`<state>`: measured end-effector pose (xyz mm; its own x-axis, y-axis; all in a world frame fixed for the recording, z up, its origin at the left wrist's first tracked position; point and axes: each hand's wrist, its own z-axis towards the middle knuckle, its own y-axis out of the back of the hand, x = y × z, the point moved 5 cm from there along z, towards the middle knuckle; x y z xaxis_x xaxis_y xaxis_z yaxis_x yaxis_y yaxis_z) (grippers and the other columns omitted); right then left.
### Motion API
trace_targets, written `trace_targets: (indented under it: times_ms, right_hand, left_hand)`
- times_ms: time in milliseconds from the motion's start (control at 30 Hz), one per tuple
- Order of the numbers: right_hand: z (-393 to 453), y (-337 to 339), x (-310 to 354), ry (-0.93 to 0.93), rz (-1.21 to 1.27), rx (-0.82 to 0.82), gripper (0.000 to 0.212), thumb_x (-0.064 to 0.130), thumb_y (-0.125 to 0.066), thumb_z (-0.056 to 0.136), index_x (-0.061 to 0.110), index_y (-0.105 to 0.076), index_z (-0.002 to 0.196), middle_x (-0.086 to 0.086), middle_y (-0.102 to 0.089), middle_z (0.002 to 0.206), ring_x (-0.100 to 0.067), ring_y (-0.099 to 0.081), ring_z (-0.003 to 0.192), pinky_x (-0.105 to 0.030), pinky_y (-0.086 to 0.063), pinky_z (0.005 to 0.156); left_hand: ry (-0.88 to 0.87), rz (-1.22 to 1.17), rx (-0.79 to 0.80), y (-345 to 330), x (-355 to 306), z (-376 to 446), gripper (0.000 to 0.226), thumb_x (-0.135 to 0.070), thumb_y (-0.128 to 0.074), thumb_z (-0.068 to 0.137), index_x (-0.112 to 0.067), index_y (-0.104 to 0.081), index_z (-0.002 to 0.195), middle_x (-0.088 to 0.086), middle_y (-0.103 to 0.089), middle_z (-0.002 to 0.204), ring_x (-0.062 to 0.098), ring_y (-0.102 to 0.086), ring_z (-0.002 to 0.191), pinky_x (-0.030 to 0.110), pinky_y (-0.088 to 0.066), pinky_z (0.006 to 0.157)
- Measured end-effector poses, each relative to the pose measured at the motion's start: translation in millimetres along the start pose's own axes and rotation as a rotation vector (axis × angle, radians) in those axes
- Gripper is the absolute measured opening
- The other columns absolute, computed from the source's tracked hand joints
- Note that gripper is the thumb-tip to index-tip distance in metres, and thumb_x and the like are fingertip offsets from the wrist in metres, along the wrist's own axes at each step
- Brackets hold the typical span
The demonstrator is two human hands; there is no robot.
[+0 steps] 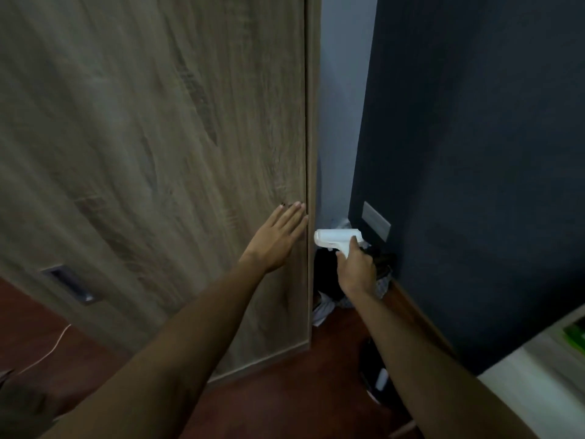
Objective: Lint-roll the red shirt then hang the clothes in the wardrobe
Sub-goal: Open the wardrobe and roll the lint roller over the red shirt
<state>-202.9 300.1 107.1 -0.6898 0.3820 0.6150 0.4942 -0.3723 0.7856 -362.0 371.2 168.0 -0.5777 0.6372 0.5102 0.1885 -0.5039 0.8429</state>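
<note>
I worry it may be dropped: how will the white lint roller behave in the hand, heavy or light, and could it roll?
The lint roller looks like thin white plastic, so probably light and stiff. The right hand grips only its handle, which suggests an easy hold. Its head looks cylindrical, so, set down, it might roll.

A single head-worn wide-angle camera looks forward and down from close range at a wooden wardrobe door point(152, 160) filling the frame from 9 to 12 o'clock. A dark wall point(481, 153) stands at 2 o'clock, red-brown floor point(285, 391) at 6 o'clock.
</note>
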Motion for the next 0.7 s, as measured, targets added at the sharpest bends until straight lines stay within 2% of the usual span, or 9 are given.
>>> trace_targets:
  times_ms: [100, 200, 300, 533, 700]
  right_hand:
    - [13, -15, -3, -0.005, -0.119, 0.027, 0.058, 0.027, -0.046, 0.100, 0.007, -0.024, 0.150, -0.022, -0.060, 0.124, -0.035, -0.059, 0.111, -0.039, -0.050, 0.083]
    - [22, -26, -6, -0.021, -0.199, 0.048, 0.057, 0.028, -0.044, 0.100, 0.006, -0.023, 0.149, -0.021, -0.062, 0.121, -0.034, -0.060, 0.111, -0.039, -0.049, 0.082]
    - [31, -39, -10, -0.013, -0.202, 0.053, 0.058, 0.027, -0.046, 0.100, 0.004, -0.024, 0.149, -0.022, -0.063, 0.119, -0.033, -0.061, 0.111, -0.039, -0.050, 0.085]
    - [41, -61, -16, -0.045, -0.175, 0.092, 0.060, 0.027, -0.049, 0.098, 0.005, -0.025, 0.149, -0.022, -0.061, 0.124, -0.032, -0.058, 0.116, -0.041, -0.049, 0.091]
    - [39, -68, -13, -0.057, -0.146, 0.090, 0.059, 0.025, -0.048, 0.099, 0.004, -0.025, 0.149, -0.022, -0.059, 0.126, -0.033, -0.057, 0.118, -0.043, -0.049, 0.092]
  left_hand:
    - [-0.030, 0.001, 0.014, -26, -1, 17, 0.061, -0.021, -0.026, 0.086, -0.008, -0.038, 0.144, 0.017, -0.034, 0.151, 0.030, -0.030, 0.141, 0.046, -0.016, 0.115]
    - [-0.020, 0.023, 0.048, -44, 0, 26, 0.062, -0.022, -0.036, 0.092, -0.009, -0.020, 0.150, 0.016, -0.016, 0.157, 0.029, -0.014, 0.146, 0.044, -0.001, 0.115]
    - [-0.021, 0.058, 0.115, -61, 3, 32, 0.062, -0.023, -0.029, 0.098, -0.010, 0.000, 0.151, 0.014, 0.005, 0.159, 0.027, 0.005, 0.147, 0.043, 0.010, 0.114]
    - [-0.037, 0.227, 0.206, -87, 22, 41, 0.068, -0.029, -0.031, 0.097, -0.012, 0.007, 0.151, 0.011, 0.014, 0.159, 0.026, 0.012, 0.146, 0.044, 0.013, 0.114]
    - [-0.050, 0.300, 0.235, -93, 25, 40, 0.073, -0.030, -0.036, 0.097, -0.011, 0.013, 0.149, 0.009, 0.017, 0.158, 0.025, 0.014, 0.146, 0.043, 0.008, 0.116]
